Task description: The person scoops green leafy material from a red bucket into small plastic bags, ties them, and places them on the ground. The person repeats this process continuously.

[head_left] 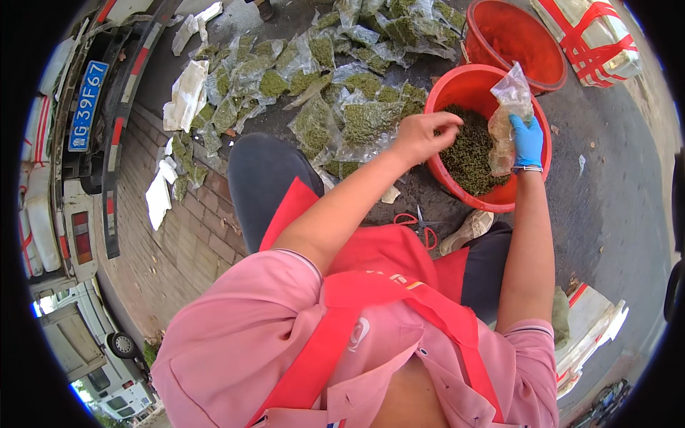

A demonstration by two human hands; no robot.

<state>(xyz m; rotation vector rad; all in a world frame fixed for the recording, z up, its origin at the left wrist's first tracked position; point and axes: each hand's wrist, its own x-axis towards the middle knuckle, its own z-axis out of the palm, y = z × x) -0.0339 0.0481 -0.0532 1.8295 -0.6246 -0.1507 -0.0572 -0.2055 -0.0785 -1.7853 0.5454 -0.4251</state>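
A red bucket [546,153] stands in front of me, partly filled with small dark-green grains [467,157]. Over its right side, my right hand [526,141], in a blue glove, grips a crumpled clear plastic bag [512,93]. The bag hangs down inside the bucket and looks almost drained of contents. My left hand [427,135] is bare and reaches over the bucket's left rim. Its fingers are curled together above the grains; whether anything is pinched in them cannot be made out.
Many clear bags of green grains [367,121] cover the ground ahead and left. Behind stands a second red bucket [499,36], beside a white foam box with red tape [596,39]. Scissors [419,227] lie by my shoe. Broken white foam [187,96] and a parked vehicle [85,164] are left.
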